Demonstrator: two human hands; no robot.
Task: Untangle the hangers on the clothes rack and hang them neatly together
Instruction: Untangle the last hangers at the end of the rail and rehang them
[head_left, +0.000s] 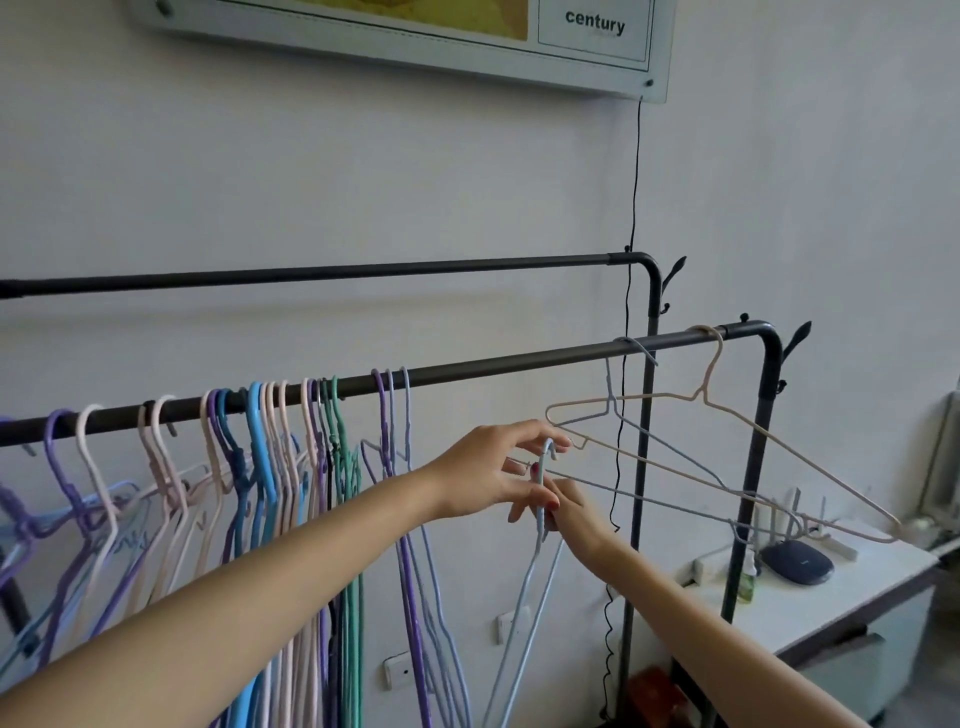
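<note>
Head cam, looking slightly down at a black clothes rack with two rails. Front rail runs from about 9 o'clock up toward 2 o'clock.

Main thing is a light blue hanger held off the rail, right in the middle of the shot. Its long axis is close to vertical: hook at 12 o'clock, the two wire legs trailing down toward 6-7 o'clock. The left hand comes in from 8 o'clock and has its fingers curled round the hook end, thumb on top. The right hand comes up from 5 o'clock, sits just behind and below the left, and pinches the hanger's neck.

At 3 o'clock from the hands, a beige hanger and a grey-blue hanger hang on the front rail, both tilted, bodies stretching down toward 4 o'clock and crossing each other.

From 9 o'clock to the centre, a packed bunch of hangers in purple, pink, blue and green hangs on the same rail, several crossed over one another.

Lower right there's a white cabinet with a dark router on top.
</note>
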